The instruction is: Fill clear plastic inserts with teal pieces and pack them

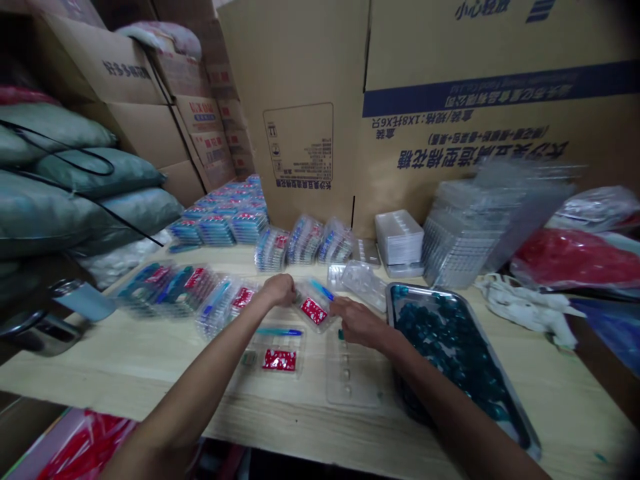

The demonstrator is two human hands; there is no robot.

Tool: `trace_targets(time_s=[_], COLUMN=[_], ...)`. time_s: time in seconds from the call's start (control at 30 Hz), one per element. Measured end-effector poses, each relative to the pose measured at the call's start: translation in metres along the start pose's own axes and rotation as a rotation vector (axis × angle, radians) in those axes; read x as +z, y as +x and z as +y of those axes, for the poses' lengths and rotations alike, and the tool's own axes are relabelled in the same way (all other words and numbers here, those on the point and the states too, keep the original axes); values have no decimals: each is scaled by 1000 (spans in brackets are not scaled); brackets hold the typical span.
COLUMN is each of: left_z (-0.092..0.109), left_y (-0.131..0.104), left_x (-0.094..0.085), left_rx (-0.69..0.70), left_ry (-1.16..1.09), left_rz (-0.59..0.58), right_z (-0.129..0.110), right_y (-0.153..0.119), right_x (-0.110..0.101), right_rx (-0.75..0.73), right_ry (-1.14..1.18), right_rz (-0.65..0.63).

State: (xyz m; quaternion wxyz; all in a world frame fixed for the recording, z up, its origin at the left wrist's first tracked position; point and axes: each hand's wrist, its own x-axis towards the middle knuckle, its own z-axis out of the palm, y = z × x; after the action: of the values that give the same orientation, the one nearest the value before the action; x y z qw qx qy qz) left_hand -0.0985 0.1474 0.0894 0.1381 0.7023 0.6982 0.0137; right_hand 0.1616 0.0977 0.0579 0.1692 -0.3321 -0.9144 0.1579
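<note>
Between my hands is a clear plastic tray (303, 297) with a red printed packet (314, 311) and a blue stick (321, 289) in it, slightly tilted. My left hand (280, 290) is closed at the tray's left edge. At its right edge, beside the stick's darker end, my right hand (356, 321) has its fingers closed; the fingertips are partly hidden. A similar filled tray (296, 343) lies on the table just below. Under my right hand is a clear tray with round hollows (357, 390), with one dark green piece (341, 334) near its top.
A metal tray (493, 350) of dark green pieces stands right of my right forearm. Filled trays (183, 290) are stacked at left and back. Empty clear trays (470, 220) rise before large cardboard boxes (305, 87). White gloves (530, 310) lie right; a metal mug (43, 332) stands left.
</note>
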Motion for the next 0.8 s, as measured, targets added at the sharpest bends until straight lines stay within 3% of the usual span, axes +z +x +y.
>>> trace_targets(time_s=[0.23, 0.47, 0.67, 0.8], left_z=[-12, -25, -21, -11], left_y=[-10, -13, -14, -16], left_x=[-2, 1, 11, 13], left_rx=[-4, 14, 4, 36], left_ry=[-319, -564, -452, -313], left_rz=[-36, 83, 137, 74], right_z=[1, 0, -20, -37], right_y=[-11, -5, 20, 40], right_x=[-6, -6, -10, -2], right_rx=[1, 33, 111, 107], right_ry=[32, 2, -84, -96], right_rz=[-44, -65, -30, -67])
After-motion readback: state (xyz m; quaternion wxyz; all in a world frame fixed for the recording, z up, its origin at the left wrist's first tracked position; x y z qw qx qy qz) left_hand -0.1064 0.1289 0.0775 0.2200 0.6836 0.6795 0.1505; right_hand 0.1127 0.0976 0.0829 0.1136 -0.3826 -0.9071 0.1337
